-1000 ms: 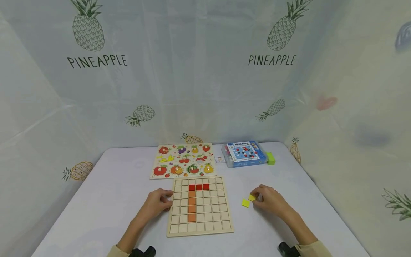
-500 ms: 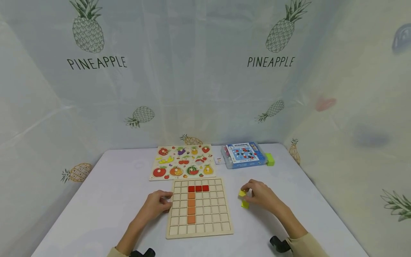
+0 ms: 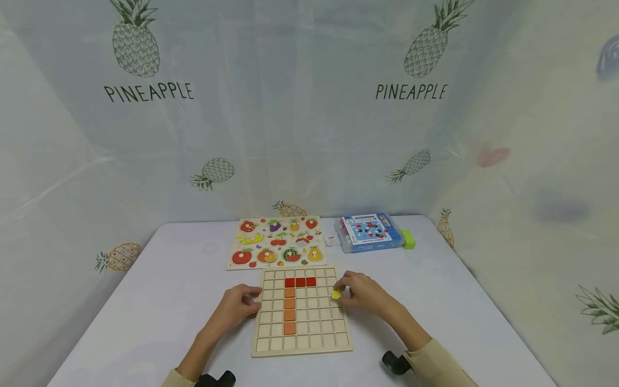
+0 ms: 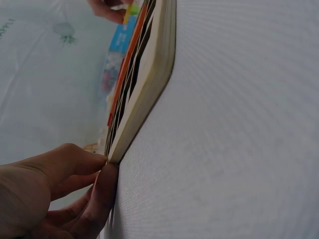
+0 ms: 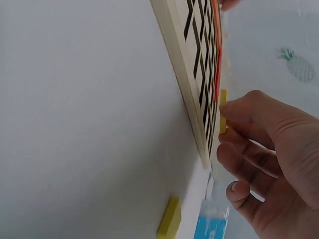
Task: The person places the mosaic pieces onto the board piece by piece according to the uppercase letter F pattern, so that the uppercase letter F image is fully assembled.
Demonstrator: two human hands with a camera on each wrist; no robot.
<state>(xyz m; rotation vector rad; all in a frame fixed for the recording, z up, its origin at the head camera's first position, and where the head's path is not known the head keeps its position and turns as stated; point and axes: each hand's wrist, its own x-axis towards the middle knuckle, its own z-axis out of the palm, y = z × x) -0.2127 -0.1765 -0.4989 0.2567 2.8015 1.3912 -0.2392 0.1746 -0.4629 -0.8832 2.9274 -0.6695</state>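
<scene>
A wooden grid board point(image 3: 321, 325) lies on the table, with a row of red tiles point(image 3: 300, 282) and a column of orange tiles point(image 3: 289, 315) in its squares. At the board's left edge, my left hand point(image 3: 238, 304) grips the rim; thumb and finger meet there in the left wrist view. My right hand point(image 3: 364, 293) pinches a yellow square tile point(image 3: 336, 294) between thumb and finger, over the board's right edge. In the right wrist view this tile stands apart from the grid surface. A second yellow tile point(image 5: 170, 218) lies on the table, hidden by the right hand in the head view.
Behind the grid board lies a fruit puzzle board point(image 3: 271, 242). A blue boxed set point(image 3: 369, 232) stands to its right, a green block point(image 3: 408, 239) beside it. A small card point(image 3: 331, 241) lies between puzzle and box. A printed curtain point(image 3: 290, 107) closes off the back.
My right hand has picked up one yellow tile from the table and carried it left to the grid board's right edge. The left hand has stayed at the board.
</scene>
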